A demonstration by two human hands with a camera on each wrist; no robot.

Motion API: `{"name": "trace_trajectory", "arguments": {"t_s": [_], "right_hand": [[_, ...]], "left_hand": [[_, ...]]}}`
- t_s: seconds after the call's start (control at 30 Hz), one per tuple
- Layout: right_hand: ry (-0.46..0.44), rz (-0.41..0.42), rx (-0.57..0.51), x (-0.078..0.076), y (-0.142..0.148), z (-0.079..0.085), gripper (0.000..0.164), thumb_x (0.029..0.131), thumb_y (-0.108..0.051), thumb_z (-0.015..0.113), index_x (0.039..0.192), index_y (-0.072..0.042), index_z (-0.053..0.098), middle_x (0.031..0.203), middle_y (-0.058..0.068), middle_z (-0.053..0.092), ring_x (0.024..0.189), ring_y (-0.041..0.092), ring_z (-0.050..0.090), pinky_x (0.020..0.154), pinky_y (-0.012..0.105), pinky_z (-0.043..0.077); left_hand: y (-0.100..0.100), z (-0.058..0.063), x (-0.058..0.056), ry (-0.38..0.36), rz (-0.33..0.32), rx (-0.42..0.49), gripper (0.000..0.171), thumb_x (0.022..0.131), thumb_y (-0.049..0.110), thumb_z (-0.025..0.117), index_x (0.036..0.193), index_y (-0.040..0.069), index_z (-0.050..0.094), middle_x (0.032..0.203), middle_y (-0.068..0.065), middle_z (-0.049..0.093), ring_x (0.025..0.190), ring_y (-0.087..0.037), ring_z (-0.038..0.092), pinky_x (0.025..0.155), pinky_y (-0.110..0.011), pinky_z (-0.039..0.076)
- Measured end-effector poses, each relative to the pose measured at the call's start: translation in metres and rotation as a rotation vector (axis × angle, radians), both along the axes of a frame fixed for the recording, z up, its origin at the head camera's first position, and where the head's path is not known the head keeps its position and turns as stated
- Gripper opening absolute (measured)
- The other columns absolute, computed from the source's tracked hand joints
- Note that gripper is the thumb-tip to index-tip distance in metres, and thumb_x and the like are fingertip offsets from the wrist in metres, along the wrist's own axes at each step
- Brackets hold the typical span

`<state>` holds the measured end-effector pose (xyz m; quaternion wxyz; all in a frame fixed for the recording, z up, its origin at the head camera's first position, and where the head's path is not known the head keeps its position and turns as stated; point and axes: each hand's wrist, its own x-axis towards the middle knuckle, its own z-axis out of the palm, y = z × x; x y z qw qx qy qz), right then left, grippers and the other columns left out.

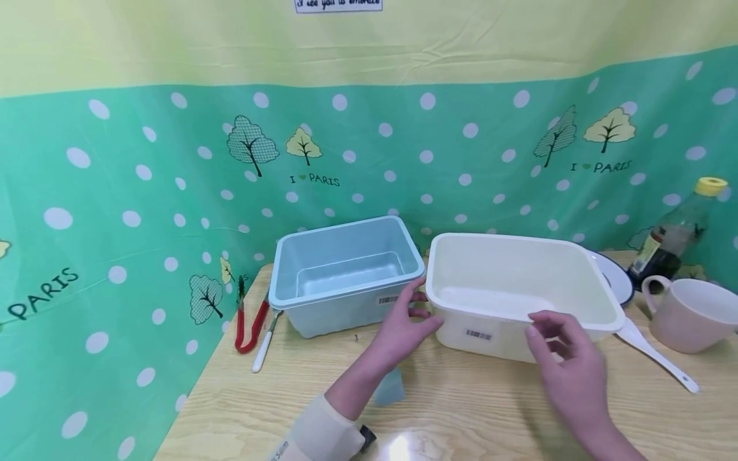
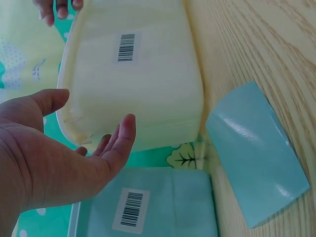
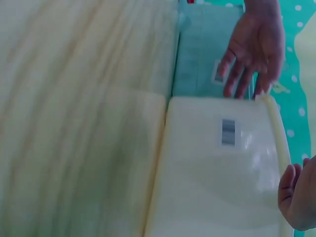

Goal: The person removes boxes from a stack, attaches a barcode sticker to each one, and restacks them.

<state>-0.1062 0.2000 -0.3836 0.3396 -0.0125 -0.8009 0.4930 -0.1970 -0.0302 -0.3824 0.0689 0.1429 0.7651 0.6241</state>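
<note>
A white plastic bin (image 1: 519, 342) with a barcode sticker stands on the wooden table, its inside bare. My left hand (image 1: 406, 326) is at its left front corner, thumb and fingers spread apart in the left wrist view. At the front rim, right of the sticker, is my right hand (image 1: 571, 371), its fingers loosely bent at the edge. A light blue bin (image 1: 346, 314), also with a barcode sticker, stands close to the left of the white one. Beneath my left forearm lies a flat, glossy light blue piece (image 2: 256, 153), partly hidden in the head view.
Red-handled pliers (image 1: 249, 342) and a white-handled tool (image 1: 264, 349) lie at the left edge. To the right are a plate (image 1: 617, 278), a white spoon (image 1: 663, 362), a pink mug (image 1: 692, 320) and a yellow-capped bottle (image 1: 669, 246). A patterned curtain (image 1: 346, 141) hangs behind.
</note>
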Motion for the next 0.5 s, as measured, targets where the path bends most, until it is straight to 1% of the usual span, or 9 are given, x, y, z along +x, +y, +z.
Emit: {"name": "trace_trajectory", "arguments": {"t_s": [0.07, 0.17, 0.23, 0.3, 0.33, 0.4, 0.43, 0.5], "right_hand": [[0.052, -0.056, 0.005, -0.001, 0.009, 0.001, 0.020, 0.091, 0.005, 0.068, 0.111, 0.002, 0.067, 0.090, -0.009, 0.062, 0.084, 0.005, 0.056, 0.073, 0.008, 0.045], [0.163, -0.118, 0.068, -0.004, 0.026, 0.000, 0.018, 0.090, 0.004, 0.069, 0.108, 0.006, 0.067, 0.091, -0.015, 0.059, 0.084, 0.002, 0.053, 0.076, 0.008, 0.042], [0.232, -0.149, 0.128, -0.006, 0.037, -0.003, 0.020, 0.089, 0.000, 0.069, 0.107, 0.010, 0.067, 0.096, -0.022, 0.057, 0.087, -0.001, 0.050, 0.079, 0.010, 0.038], [0.273, -0.178, 0.164, -0.009, 0.046, -0.004, 0.024, 0.088, -0.001, 0.069, 0.108, 0.011, 0.065, 0.102, -0.026, 0.052, 0.092, -0.004, 0.046, 0.081, 0.015, 0.034], [0.278, -0.193, 0.170, -0.010, 0.050, -0.005, 0.027, 0.087, -0.002, 0.069, 0.109, 0.012, 0.064, 0.106, -0.028, 0.049, 0.095, -0.005, 0.044, 0.082, 0.017, 0.032], [0.244, -0.233, 0.151, -0.012, 0.056, -0.004, 0.033, 0.086, -0.003, 0.070, 0.115, 0.011, 0.062, 0.112, -0.031, 0.044, 0.102, -0.005, 0.041, 0.084, 0.019, 0.030], [0.216, -0.253, 0.121, -0.012, 0.059, -0.004, 0.036, 0.087, -0.004, 0.071, 0.118, 0.010, 0.060, 0.114, -0.031, 0.042, 0.105, -0.005, 0.039, 0.087, 0.019, 0.031], [0.139, -0.280, 0.038, -0.015, 0.064, -0.005, 0.040, 0.089, -0.006, 0.070, 0.126, 0.004, 0.058, 0.119, -0.028, 0.039, 0.113, -0.003, 0.038, 0.095, 0.020, 0.032]], "left_hand": [[0.000, -0.001, 0.000, -0.001, -0.001, 0.008, 0.075, 0.089, 0.019, 0.077, 0.153, 0.029, 0.040, 0.130, -0.004, 0.053, 0.111, -0.026, 0.056, 0.082, -0.034, 0.056], [0.001, -0.001, 0.000, 0.003, -0.005, 0.016, 0.076, 0.089, 0.019, 0.077, 0.153, 0.029, 0.040, 0.129, -0.004, 0.053, 0.111, -0.027, 0.056, 0.082, -0.034, 0.056], [0.001, -0.001, 0.001, 0.008, -0.006, 0.018, 0.076, 0.088, 0.019, 0.077, 0.154, 0.029, 0.039, 0.129, -0.004, 0.054, 0.112, -0.028, 0.056, 0.083, -0.034, 0.056], [0.001, -0.002, 0.000, 0.012, -0.007, 0.019, 0.077, 0.088, 0.019, 0.077, 0.154, 0.029, 0.039, 0.129, -0.004, 0.054, 0.112, -0.028, 0.056, 0.083, -0.034, 0.056], [0.001, -0.002, 0.000, 0.014, -0.008, 0.019, 0.077, 0.088, 0.019, 0.078, 0.154, 0.029, 0.039, 0.129, -0.004, 0.054, 0.112, -0.028, 0.056, 0.084, -0.034, 0.056], [0.001, -0.003, 0.000, 0.015, -0.005, 0.018, 0.077, 0.088, 0.019, 0.078, 0.154, 0.029, 0.039, 0.129, -0.004, 0.054, 0.111, -0.027, 0.056, 0.084, -0.034, 0.056], [0.001, -0.003, 0.000, 0.014, -0.004, 0.017, 0.078, 0.087, 0.020, 0.078, 0.154, 0.029, 0.039, 0.129, -0.004, 0.054, 0.111, -0.027, 0.056, 0.084, -0.034, 0.056], [0.001, -0.003, 0.000, 0.011, -0.003, 0.017, 0.078, 0.087, 0.020, 0.078, 0.154, 0.029, 0.039, 0.130, -0.004, 0.054, 0.111, -0.026, 0.056, 0.085, -0.034, 0.056]]}}
